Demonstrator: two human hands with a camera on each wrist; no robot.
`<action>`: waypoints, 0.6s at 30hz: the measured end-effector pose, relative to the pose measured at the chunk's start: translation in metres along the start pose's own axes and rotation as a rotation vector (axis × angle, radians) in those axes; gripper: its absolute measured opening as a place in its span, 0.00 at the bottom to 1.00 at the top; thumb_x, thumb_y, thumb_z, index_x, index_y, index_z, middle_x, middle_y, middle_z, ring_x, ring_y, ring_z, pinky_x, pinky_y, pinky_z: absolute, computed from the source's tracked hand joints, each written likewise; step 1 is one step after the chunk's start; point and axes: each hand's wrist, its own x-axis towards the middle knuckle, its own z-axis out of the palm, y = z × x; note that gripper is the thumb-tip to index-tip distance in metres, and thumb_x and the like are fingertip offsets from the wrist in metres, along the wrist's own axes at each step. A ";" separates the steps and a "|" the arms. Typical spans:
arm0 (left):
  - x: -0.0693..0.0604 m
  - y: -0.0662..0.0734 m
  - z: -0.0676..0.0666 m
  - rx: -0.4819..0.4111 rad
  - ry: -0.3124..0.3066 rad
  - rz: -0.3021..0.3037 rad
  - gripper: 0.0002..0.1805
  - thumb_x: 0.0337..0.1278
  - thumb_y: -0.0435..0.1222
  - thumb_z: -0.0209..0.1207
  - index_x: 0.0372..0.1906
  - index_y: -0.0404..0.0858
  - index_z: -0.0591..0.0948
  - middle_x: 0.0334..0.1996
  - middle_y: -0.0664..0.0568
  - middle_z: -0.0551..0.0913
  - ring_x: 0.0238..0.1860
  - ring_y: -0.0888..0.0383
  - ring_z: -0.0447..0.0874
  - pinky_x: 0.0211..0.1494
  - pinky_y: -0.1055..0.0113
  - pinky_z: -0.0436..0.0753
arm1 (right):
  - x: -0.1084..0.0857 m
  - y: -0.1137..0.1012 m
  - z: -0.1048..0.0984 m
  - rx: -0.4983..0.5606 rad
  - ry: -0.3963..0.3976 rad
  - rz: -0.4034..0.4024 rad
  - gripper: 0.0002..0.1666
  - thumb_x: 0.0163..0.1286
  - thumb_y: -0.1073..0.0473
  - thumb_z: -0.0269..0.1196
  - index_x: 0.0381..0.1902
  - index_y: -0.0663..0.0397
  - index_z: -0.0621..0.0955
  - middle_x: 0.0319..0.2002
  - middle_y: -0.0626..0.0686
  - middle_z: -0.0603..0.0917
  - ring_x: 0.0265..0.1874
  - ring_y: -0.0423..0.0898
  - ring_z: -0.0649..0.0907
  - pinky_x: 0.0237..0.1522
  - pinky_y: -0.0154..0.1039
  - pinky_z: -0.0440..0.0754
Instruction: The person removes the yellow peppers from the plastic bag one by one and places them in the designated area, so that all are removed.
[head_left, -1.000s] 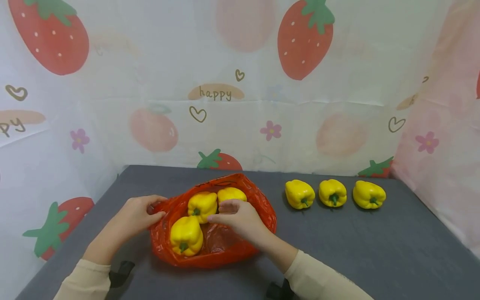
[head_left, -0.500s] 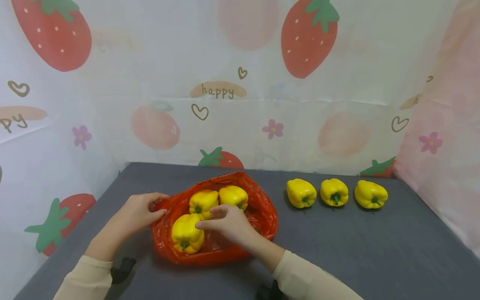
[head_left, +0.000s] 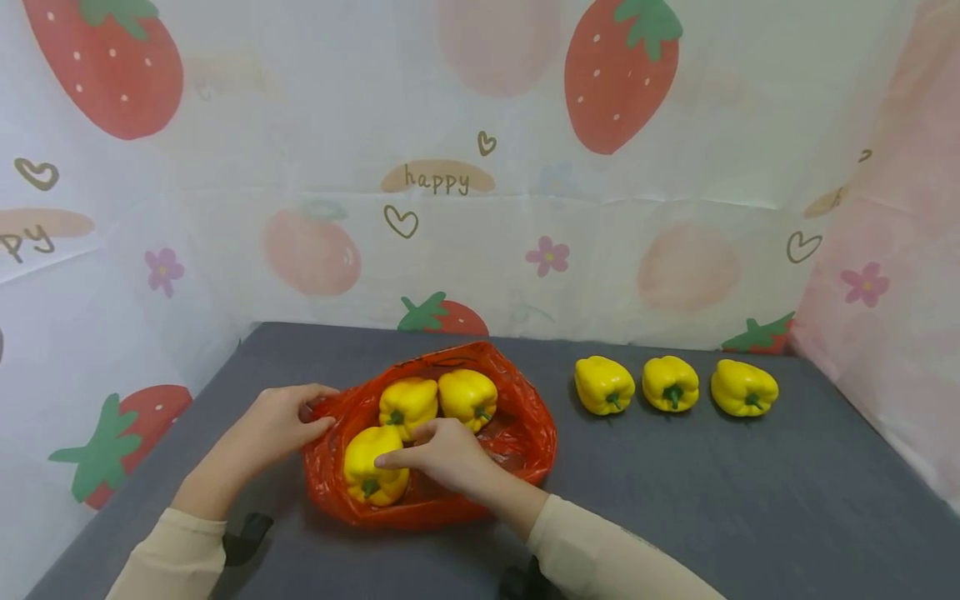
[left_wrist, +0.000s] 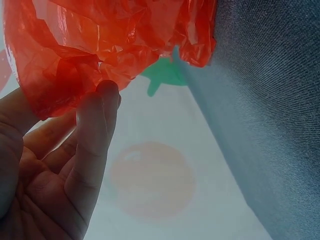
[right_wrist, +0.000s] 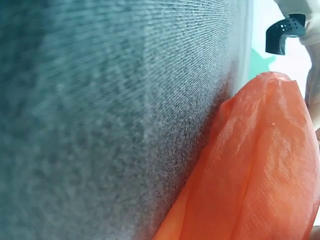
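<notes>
A red plastic bag (head_left: 517, 454) lies with its mouth wide, and three yellow bell peppers show inside it. My left hand (head_left: 281, 421) pinches the bag's left rim between thumb and fingers; the left wrist view shows the crumpled red film (left_wrist: 120, 30) at the fingertips of that hand (left_wrist: 60, 165). Over the bag's mouth, my right hand (head_left: 450, 458) has its thumb across the front-left bell pepper (head_left: 372, 479). Whether it touches that pepper I cannot tell. Behind it sit the other two, a left bell pepper (head_left: 407, 404) and a right bell pepper (head_left: 468, 394).
Three more yellow bell peppers stand in a row at the back right: one nearest the bag (head_left: 603, 385), a middle one (head_left: 671, 384) and a far-right one (head_left: 744, 388). The grey tabletop (head_left: 675, 492) ends at a strawberry-print curtain (head_left: 480, 275).
My right hand has moved left and toward me, from beside the back-right pepper to the front-left one, uncovering the back-right pepper. My left hand keeps its hold on the bag rim.
</notes>
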 end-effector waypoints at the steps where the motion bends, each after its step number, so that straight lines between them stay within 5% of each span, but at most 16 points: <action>1: 0.000 0.000 0.000 0.003 0.001 0.003 0.20 0.59 0.36 0.66 0.55 0.32 0.81 0.43 0.41 0.87 0.38 0.53 0.83 0.40 0.57 0.88 | 0.001 0.000 0.001 -0.004 -0.002 -0.003 0.28 0.50 0.38 0.76 0.39 0.54 0.88 0.34 0.48 0.87 0.33 0.42 0.79 0.31 0.34 0.76; 18: 0.000 0.000 -0.001 0.017 0.003 0.019 0.20 0.59 0.35 0.65 0.55 0.32 0.81 0.42 0.41 0.87 0.37 0.53 0.82 0.40 0.57 0.88 | 0.002 -0.002 0.012 -0.002 0.003 -0.023 0.22 0.51 0.41 0.76 0.25 0.53 0.86 0.16 0.45 0.77 0.21 0.39 0.72 0.24 0.30 0.68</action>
